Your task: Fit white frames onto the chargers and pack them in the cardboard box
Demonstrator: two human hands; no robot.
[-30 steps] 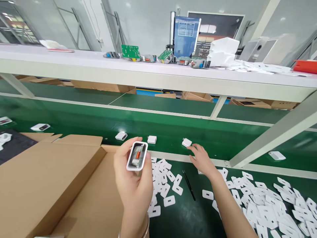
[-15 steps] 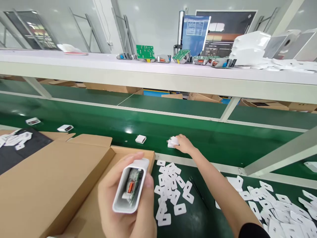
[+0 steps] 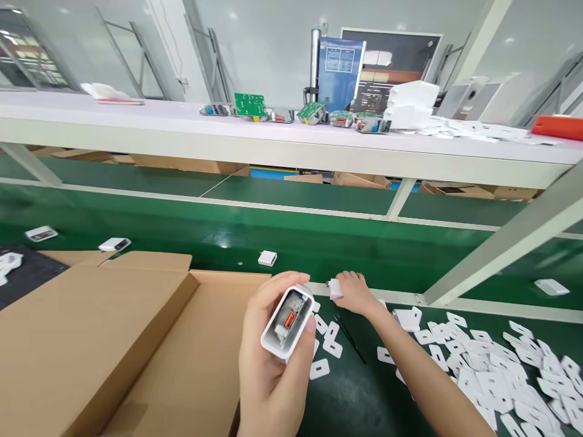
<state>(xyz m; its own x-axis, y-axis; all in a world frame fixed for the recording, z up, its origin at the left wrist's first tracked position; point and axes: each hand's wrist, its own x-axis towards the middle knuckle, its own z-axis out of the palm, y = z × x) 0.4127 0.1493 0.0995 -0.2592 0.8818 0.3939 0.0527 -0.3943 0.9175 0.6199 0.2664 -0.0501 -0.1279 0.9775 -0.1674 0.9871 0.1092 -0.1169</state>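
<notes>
My left hand [image 3: 276, 358] is closed around a white charger housing [image 3: 288, 321], held up with its open end toward me. Inside that housing a circuit board and an orange port show. Farther off, my right hand [image 3: 357, 292] grips a second white charger [image 3: 336, 289] by its body, its plug end pointing left, just above the near rail of the green belt [image 3: 218, 233]. Flat white cover plates [image 3: 320, 368] with slots lie on the dark green table, partly hidden behind my left hand. Black tweezers [image 3: 350, 341] rest between the plates and my right forearm.
An open cardboard box [image 3: 82, 340] fills the left side. Another white charger [image 3: 267, 258] sits on the belt. A large heap of cover plates [image 3: 496, 376] spreads at the right. Circuit boards [image 3: 250, 105] stand on the shelf [image 3: 182, 130] above, and a slanted post [image 3: 501, 243] rises at the right.
My right hand has drawn the second charger off the belt toward me. My left hand, still holding its housing, appears farther right. The view has turned somewhat to the right.
</notes>
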